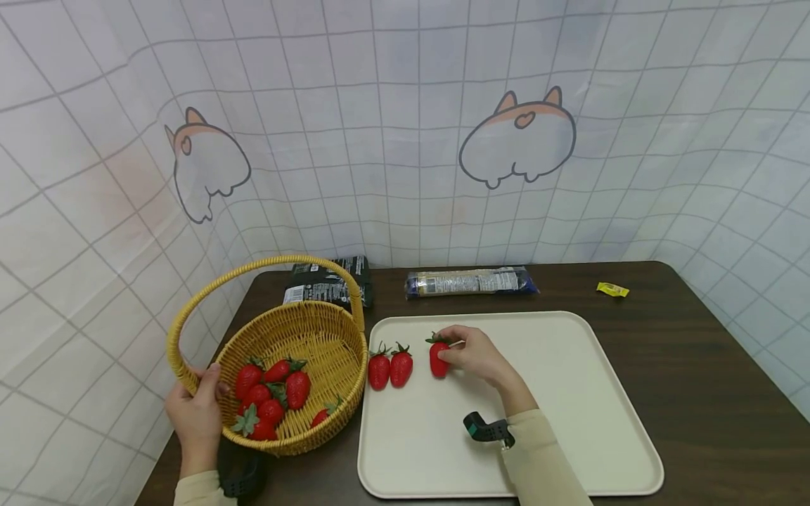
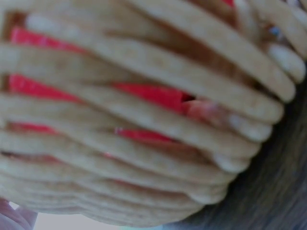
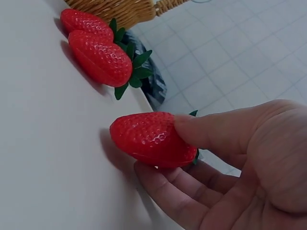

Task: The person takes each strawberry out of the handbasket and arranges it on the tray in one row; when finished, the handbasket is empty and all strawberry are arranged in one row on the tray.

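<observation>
With the thumb and fingers of my right hand (image 1: 468,349) I pinch a glossy red strawberry with green leaves (image 1: 439,360) near its leafy end. It is over the cream rectangular tray (image 1: 430,436), its leaves pointing away from me; I cannot tell whether its underside touches. To its left, two more red strawberries (image 1: 401,368) lie side by side on the tray, near its left edge.

My left hand (image 1: 197,414) grips the round yellow woven basket (image 1: 323,344) at its left side, thumb over the rim by the foot of the tall hooped handle. The basket tilts toward me, and a cluster of red strawberries (image 1: 298,390) sits in its lower part.

Behind the basket lies a black plastic package (image 1: 323,288) with a white barcode patch and rows of pale print, too small for me to read. Beyond the tray lies a long clear-and-blue packet (image 1: 471,282), its pale panel covered in fine, illegible lettering. The small yellow wrapper (image 1: 612,289) at far right carries dark marks that I can't make out.

Everything stands on a dark brown wood-grain table (image 1: 715,407) with rounded far corners. White grid-patterned cloth (image 1: 411,140) hangs around it, printed with two plump orange-and-white animal rears (image 1: 519,147).
</observation>
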The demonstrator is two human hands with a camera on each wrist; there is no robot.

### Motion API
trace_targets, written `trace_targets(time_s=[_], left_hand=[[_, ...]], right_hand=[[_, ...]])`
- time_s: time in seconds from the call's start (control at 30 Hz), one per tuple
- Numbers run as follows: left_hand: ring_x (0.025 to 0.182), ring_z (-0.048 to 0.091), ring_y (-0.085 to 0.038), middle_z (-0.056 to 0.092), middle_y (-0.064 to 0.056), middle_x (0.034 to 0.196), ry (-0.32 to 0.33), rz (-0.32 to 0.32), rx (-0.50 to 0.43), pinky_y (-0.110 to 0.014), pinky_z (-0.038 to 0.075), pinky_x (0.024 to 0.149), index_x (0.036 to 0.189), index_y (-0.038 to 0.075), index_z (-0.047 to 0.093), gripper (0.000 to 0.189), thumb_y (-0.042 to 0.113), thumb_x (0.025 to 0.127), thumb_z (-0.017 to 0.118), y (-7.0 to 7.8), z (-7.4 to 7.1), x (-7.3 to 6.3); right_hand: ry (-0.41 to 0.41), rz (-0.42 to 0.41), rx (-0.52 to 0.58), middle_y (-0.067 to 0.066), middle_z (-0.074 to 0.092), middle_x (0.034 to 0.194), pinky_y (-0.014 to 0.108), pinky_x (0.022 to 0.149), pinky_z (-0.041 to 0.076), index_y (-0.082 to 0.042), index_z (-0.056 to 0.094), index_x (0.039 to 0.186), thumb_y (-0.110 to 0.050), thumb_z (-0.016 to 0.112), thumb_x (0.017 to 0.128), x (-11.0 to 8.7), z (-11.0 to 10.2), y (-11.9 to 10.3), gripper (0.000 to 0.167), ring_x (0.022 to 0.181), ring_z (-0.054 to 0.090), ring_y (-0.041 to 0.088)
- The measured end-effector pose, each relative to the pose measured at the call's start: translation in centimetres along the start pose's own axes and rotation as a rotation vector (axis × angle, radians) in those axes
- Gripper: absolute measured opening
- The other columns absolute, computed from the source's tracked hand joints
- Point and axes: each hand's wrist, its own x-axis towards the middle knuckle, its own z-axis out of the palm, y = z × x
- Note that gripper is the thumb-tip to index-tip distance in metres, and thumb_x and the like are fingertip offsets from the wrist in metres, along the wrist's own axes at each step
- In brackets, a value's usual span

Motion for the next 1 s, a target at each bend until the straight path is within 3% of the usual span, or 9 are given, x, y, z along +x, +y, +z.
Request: trace_targets(time_s=[0.4, 1.0], left_hand=[[0.049, 0.055, -0.005, 0.054, 0.004, 0.052, -0.01, 0.007, 0.006, -0.018, 0.041, 0.05, 0.077, -0.012, 0.052, 0.028, 0.006, 0.093, 0.065, 0.3, 0.1, -0.2], [0.048, 0.055, -0.005, 0.054, 0.004, 0.052, -0.003, -0.01, -0.025, -0.017, 0.041, 0.049, 0.074, -0.008, 0.053, 0.026, 0.006, 0.093, 0.065, 0.1, 0.0, -0.1]], right_hand=[[0.017, 0.009, -0.104, 0.008, 0.067, 0.102, 0.032, 0.067, 0.053, -0.006, 0.068, 0.11, -0.005, 0.072, 0.085, -0.1, 0.5, -0.1, 0.026, 0.083, 0.066, 0.017], [-0.035, -0.048, -0.15, 0.009, 0.068, 0.101, 0.029, 0.064, 0.053, -0.005, 0.068, 0.111, -0.006, 0.072, 0.085, 0.2, 2.2, -0.3, 0.026, 0.082, 0.066, 0.016]])
